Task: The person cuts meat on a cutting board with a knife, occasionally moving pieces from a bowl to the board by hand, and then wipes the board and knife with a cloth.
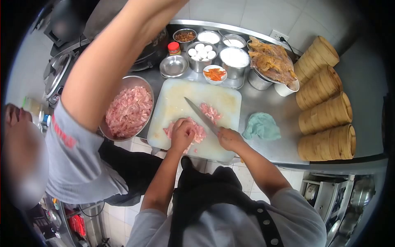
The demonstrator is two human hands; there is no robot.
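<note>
My left hand sits on the pile of raw meat, fingers curled in and pressed together, knuckles up, holding the pink pieces down on the white cutting board. My right hand is just beside it, fingers wrapped tight around the handle of the knife; the handle itself is hidden in my fist. The blade runs away from my right fingers on a slant, crossing just past my left fingertips. On the far side of the blade lies a smaller heap of meat, apart from the one under my fingers. Off beyond my left hand, touching the board's edge, stands a steel bowl filled with cut meat. A crumpled green cloth lies near my right hand on the steel counter, with stacked bamboo steamers farther out on that side. A co-worker's bare arm reaches high over the bowl, well above my left fingers.
</note>
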